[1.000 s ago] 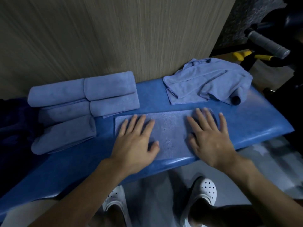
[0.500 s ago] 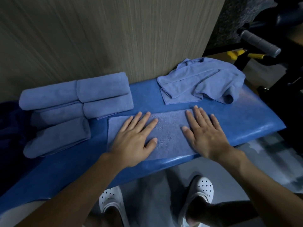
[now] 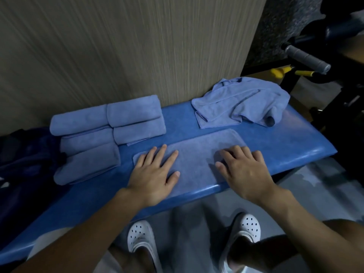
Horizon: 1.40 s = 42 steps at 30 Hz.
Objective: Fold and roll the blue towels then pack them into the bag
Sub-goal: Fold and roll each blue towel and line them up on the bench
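A flat folded blue towel (image 3: pixel 195 154) lies near the front edge of the blue padded bench (image 3: pixel 285 146). My left hand (image 3: pixel 155 174) presses flat on the towel's left part with its fingers spread. My right hand (image 3: pixel 244 170) rests on the right part with its fingers bent, fingertips on the cloth; the towel's right end shows beyond them. Several rolled blue towels (image 3: pixel 106 125) lie stacked at the back left of the bench. A loose heap of crumpled blue towels (image 3: pixel 242 103) sits at the back right.
A dark blue fabric mass (image 3: pixel 23 164) lies at the bench's left end. A wood-grain wall panel (image 3: pixel 137 46) stands right behind the bench. A grey padded handle (image 3: pixel 307 58) and dark equipment frames stand to the right. My white clogs (image 3: pixel 250 227) are on the floor below.
Both hands slid over the folded towel, smoothing it. My right hand's fingers went from flat to bent, and it sits further from the towel's right end. The camera shifted.
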### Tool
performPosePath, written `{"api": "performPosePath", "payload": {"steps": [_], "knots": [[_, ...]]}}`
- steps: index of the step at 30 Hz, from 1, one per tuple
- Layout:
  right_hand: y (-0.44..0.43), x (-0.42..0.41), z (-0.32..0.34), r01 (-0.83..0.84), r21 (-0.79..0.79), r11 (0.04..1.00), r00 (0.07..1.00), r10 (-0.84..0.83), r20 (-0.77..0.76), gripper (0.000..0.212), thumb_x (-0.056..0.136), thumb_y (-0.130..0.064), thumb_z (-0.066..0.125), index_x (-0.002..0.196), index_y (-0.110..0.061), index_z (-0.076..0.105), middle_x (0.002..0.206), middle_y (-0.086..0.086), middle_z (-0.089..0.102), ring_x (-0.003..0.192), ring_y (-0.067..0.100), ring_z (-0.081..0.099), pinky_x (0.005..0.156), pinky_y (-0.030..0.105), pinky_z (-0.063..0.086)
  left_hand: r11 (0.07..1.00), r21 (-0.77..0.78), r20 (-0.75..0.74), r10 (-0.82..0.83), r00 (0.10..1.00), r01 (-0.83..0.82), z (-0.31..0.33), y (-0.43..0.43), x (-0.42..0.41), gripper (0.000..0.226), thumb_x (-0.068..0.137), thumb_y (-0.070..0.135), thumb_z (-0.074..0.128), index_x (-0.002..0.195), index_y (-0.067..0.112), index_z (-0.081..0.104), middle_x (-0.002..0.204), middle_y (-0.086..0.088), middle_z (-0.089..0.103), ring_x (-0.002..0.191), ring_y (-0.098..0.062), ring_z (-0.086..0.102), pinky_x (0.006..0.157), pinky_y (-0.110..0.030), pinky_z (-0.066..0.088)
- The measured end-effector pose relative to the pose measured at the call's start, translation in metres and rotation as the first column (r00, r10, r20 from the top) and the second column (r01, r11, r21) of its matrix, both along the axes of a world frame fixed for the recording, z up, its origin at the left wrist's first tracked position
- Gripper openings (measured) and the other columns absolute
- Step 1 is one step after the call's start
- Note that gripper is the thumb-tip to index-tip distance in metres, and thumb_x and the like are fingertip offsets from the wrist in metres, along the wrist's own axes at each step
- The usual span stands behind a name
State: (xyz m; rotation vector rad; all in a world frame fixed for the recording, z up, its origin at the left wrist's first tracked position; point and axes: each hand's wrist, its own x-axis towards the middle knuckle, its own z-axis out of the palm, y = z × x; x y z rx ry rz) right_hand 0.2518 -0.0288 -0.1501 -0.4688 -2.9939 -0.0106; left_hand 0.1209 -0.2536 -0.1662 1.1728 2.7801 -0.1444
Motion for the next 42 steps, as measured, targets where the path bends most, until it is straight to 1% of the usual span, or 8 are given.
{"api": "performPosePath", "payload": {"steps": [2,5,10,16,22,29,38,42], "knots": [[0.005,0.001,-0.003,-0.021,-0.105,0.994,0.999,0.026,0.043,0.054,0.093,-0.056,0.024,0.114,-0.025,0.062,0.116,-0.002,0.061,0.107,0.025,0.057,0.09,0.044,0.038,1.0,-0.015,-0.094,-0.015,0.995,0.014,0.008,-0.003,0.014,0.067,0.088,0.058,0.025,0.144,0.028,0.048,0.143,-0.014,0.05,0.118,-0.037,0.054,0.093,-0.049,0.044],[0.003,-0.005,-0.003,-0.077,-0.135,0.988,0.996,0.081,0.028,0.057,0.091,-0.057,0.025,0.117,-0.025,0.063,0.131,-0.003,0.056,0.124,0.022,0.05,0.103,0.048,0.028,0.997,0.022,-0.214,-0.074,0.974,0.08,0.02,-0.006,0.025,0.044,0.083,0.046,0.038,0.097,0.017,0.068,0.094,-0.011,0.062,0.074,-0.033,0.057,0.065,-0.039,0.044],[-0.001,-0.014,-0.006,0.011,-0.072,0.997,0.998,-0.006,0.059,0.055,0.087,-0.056,0.03,0.107,-0.02,0.066,0.116,0.004,0.059,0.102,0.03,0.056,0.081,0.043,0.04,0.956,0.122,-0.051,-0.264,0.963,0.268,0.028,0.007,0.02,0.051,0.088,0.037,0.036,0.127,0.017,0.061,0.14,-0.002,0.054,0.126,-0.02,0.053,0.096,-0.033,0.047],[0.008,-0.027,-0.009,-0.158,-0.295,0.942,0.983,0.18,0.048,0.059,0.094,-0.055,0.028,0.143,-0.025,0.044,0.156,-0.007,0.031,0.146,0.011,0.023,0.118,0.041,0.012,0.956,0.047,-0.051,-0.288,0.956,0.29,0.033,0.013,0.028,0.048,0.088,0.045,0.026,0.102,0.022,0.066,0.101,0.005,0.063,0.092,-0.021,0.059,0.081,-0.04,0.042],[0.019,-0.039,-0.012,-0.181,-0.283,0.942,0.983,0.185,-0.012,0.067,0.086,-0.056,0.025,0.138,-0.025,0.05,0.151,-0.006,0.04,0.14,0.014,0.033,0.111,0.036,0.022,0.948,0.229,0.02,-0.231,0.973,0.22,0.022,0.024,0.009,0.042,0.087,0.042,0.028,0.1,0.026,0.065,0.108,0.01,0.06,0.104,-0.015,0.051,0.083,-0.033,0.039],[0.02,-0.058,-0.017,-0.266,-0.514,0.816,0.956,0.291,-0.033,0.057,0.09,-0.007,0.052,0.145,-0.018,0.043,0.158,-0.002,0.027,0.147,0.008,0.017,0.121,0.031,0.011,0.929,0.361,0.091,-0.127,0.988,0.087,0.02,0.035,-0.013,0.019,0.095,0.037,0.047,0.096,0.031,0.064,0.098,0.013,0.058,0.097,-0.009,0.053,0.084,-0.032,0.029],[0.022,-0.071,-0.006,0.124,-0.549,0.826,0.991,-0.127,0.033,0.078,0.079,-0.045,0.073,0.144,-0.023,0.034,0.106,-0.011,0.055,0.101,0.013,0.05,0.089,0.028,0.019,0.794,0.442,0.343,0.281,0.896,-0.418,0.008,0.039,-0.038,0.056,0.079,0.046,0.075,0.115,0.007,0.059,0.11,-0.004,0.049,0.108,-0.024,0.051,0.095,-0.044,0.046],[0.02,-0.075,-0.001,0.191,-0.591,0.784,0.981,-0.176,0.084,0.042,0.077,-0.039,0.076,0.111,-0.023,0.056,0.087,-0.009,0.059,0.088,0.014,0.054,0.082,0.029,0.019,0.711,0.462,0.477,0.305,0.824,-0.53,0.007,0.044,-0.041,0.045,0.071,0.043,0.082,0.101,0.014,0.065,0.107,0.0,0.052,0.105,-0.022,0.053,0.094,-0.043,0.047]]}}
